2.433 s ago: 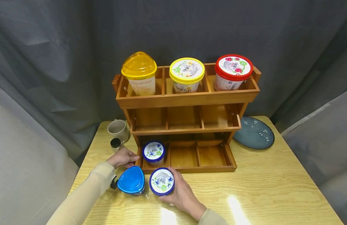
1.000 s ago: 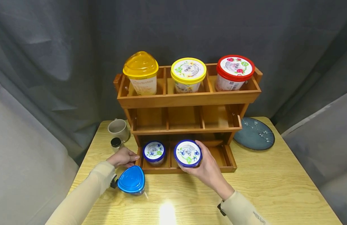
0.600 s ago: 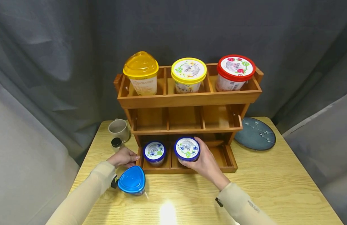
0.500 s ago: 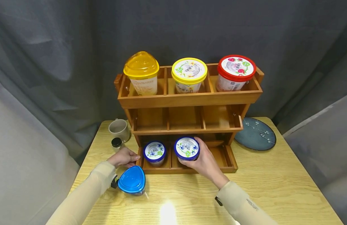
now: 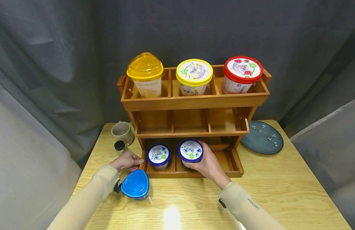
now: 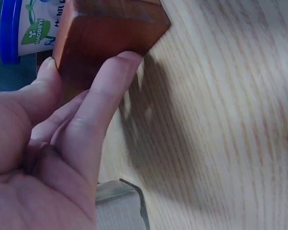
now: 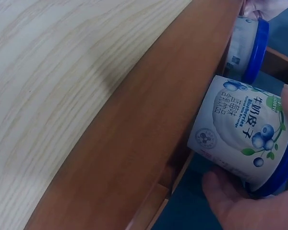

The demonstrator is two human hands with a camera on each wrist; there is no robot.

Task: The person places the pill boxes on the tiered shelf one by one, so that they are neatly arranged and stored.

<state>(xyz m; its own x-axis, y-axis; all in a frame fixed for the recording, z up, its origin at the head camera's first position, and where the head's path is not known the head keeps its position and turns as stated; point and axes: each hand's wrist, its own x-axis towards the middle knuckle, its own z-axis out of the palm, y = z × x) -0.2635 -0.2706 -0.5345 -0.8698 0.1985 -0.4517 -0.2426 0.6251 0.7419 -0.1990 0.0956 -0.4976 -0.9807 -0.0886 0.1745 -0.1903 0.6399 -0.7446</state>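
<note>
My right hand [image 5: 207,162] grips a white paper cup [image 7: 240,129] with blueberry print and a dark blue lid, upright at the middle compartment of the bottom tier of a wooden rack [image 5: 194,101]. In the right wrist view the cup's base is just inside the front board. Another blue-lidded blueberry cup [image 5: 158,155] stands in the left compartment. My left hand [image 6: 62,124] pinches the bottom tier's left end, thumb on the inner side and fingers along the outer face. Close by the left wrist stands a cup with a blue domed lid [image 5: 135,184].
On the top tier stand a cup with an orange domed lid [image 5: 145,75], a yellow-lidded cup [image 5: 194,73] and a red-lidded cup [image 5: 243,71]. A mug [image 5: 122,131] and a black-capped jar [image 5: 120,146] are left of the rack, a blue plate [image 5: 262,137] right.
My right hand has carried the blueberry cup from the table in front of the rack to the middle compartment of the bottom tier, lowering slightly. My left hand keeps its hold on the rack.
</note>
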